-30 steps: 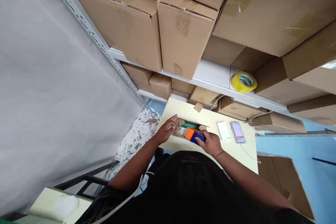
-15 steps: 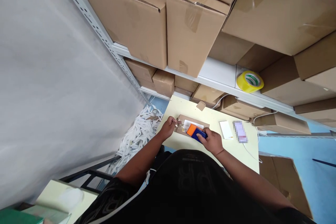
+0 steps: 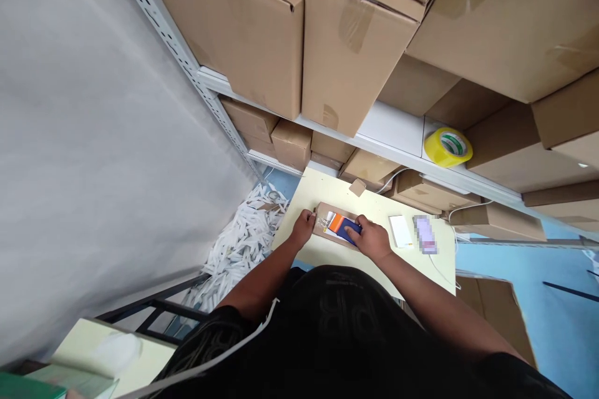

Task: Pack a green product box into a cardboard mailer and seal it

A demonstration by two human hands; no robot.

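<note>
On the pale yellow table lies a flat brown cardboard box point(image 3: 322, 234) with a white label and something clear and shiny near its left end. My left hand point(image 3: 305, 226) is closed at that left end, fingertips pinched at the edge. What exactly sits between those fingers is too small to make out. My right hand point(image 3: 373, 238) grips a flat dark-blue and orange box-like thing point(image 3: 345, 228), thumb on top. Its orange end points left, and it lies over the label, partly covering it.
To the right on the table point(image 3: 299, 255) are a white box point(image 3: 400, 231) and a blurred-out phone point(image 3: 425, 234) with a cable. A cardboard scrap point(image 3: 357, 187) lies at the back. Shelves with cartons point(image 3: 355, 50) and yellow tape point(image 3: 448, 146) rise behind. White strips point(image 3: 243, 230) heap at left.
My right hand has brought the blue and orange thing slightly left and up, flatter over the cardboard box. The left hand's fingers have drawn in at the box's left end. The view has shifted slightly.
</note>
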